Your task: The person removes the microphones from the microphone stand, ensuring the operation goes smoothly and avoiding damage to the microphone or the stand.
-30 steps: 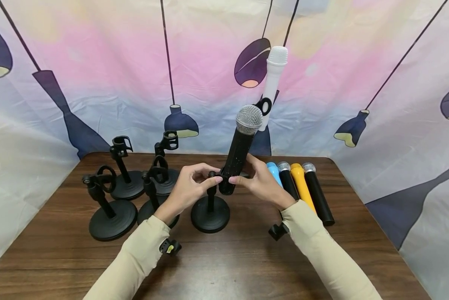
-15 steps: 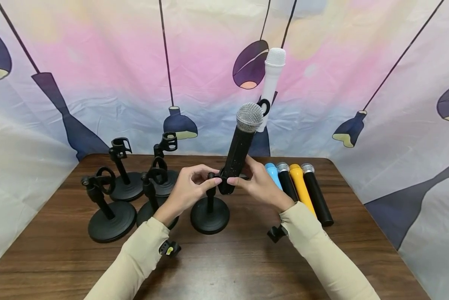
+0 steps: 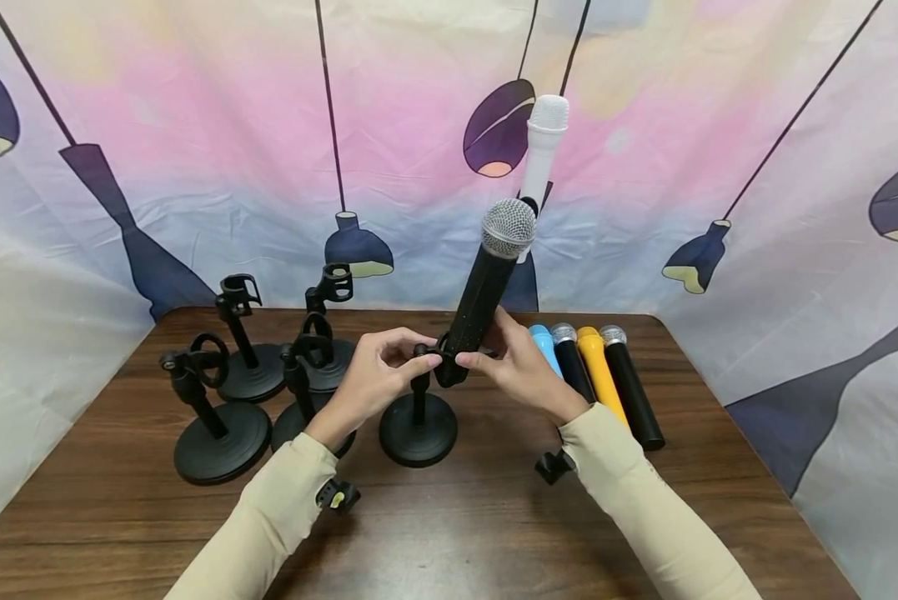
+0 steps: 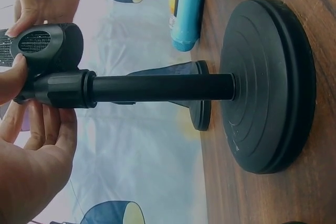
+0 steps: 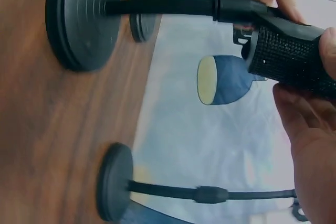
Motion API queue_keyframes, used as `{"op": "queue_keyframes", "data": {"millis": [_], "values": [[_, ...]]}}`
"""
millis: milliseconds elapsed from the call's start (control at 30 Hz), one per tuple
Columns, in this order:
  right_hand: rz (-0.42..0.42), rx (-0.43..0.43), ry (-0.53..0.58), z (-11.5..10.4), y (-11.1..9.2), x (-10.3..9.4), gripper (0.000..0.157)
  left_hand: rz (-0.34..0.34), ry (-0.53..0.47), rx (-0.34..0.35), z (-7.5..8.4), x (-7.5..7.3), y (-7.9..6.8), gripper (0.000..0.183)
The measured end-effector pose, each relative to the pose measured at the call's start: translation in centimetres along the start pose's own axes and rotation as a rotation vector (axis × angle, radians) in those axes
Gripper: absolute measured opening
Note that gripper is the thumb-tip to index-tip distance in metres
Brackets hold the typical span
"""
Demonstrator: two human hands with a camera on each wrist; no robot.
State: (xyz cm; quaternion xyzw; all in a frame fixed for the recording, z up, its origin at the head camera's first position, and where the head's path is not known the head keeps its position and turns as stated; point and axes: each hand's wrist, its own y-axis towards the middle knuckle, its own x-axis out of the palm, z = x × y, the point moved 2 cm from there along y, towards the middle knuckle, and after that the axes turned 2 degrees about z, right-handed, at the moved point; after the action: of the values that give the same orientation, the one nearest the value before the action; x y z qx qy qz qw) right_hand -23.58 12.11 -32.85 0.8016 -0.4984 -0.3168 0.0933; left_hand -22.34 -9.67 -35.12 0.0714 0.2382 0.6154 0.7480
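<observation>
A black microphone point(image 3: 482, 292) with a silver mesh head leans to the right, its lower part in the ring clip point(image 4: 65, 51) of a small black desk stand point(image 3: 418, 429). My left hand point(image 3: 377, 371) pinches the clip joint at the top of the stand, fingers behind and thumb in front. With thumb and fingers, my right hand point(image 3: 519, 367) grips the microphone's lower body from the right side. In the right wrist view the microphone's textured end point(image 5: 281, 51) sticks out below the clip. The stand's round base rests on the table.
Several black stands point(image 3: 223, 442) with clips stand at left. Behind the hands, a white microphone point(image 3: 542, 150) sits raised in another stand's clip. Blue, black and yellow microphones point(image 3: 602, 375) lie side by side at right on the wooden table point(image 3: 449, 533). A patterned cloth point(image 3: 231, 100) hangs behind.
The black microphone has tilted a little further right, and its head now covers more of the white microphone's clip. Both hands keep their hold almost in place.
</observation>
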Motion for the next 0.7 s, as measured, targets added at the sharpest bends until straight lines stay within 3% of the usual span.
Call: {"op": "queue_keyframes", "data": {"millis": [200, 300, 700], "values": [[-0.045, 0.017, -0.092, -0.6, 0.1, -0.5, 0.075, -0.008, -0.019, 0.005, 0.1, -0.1, 0.0, 0.019], [-0.082, 0.042, -0.072, -0.9, 0.3, -0.8, 0.081, -0.008, -0.017, 0.001, 0.2, -0.1, 0.0, 0.019], [-0.134, 0.11, -0.006, -1.3, 0.4, -1.5, 0.081, -0.022, -0.017, -0.016, 0.0, -0.2, -0.1, 0.02]]}}
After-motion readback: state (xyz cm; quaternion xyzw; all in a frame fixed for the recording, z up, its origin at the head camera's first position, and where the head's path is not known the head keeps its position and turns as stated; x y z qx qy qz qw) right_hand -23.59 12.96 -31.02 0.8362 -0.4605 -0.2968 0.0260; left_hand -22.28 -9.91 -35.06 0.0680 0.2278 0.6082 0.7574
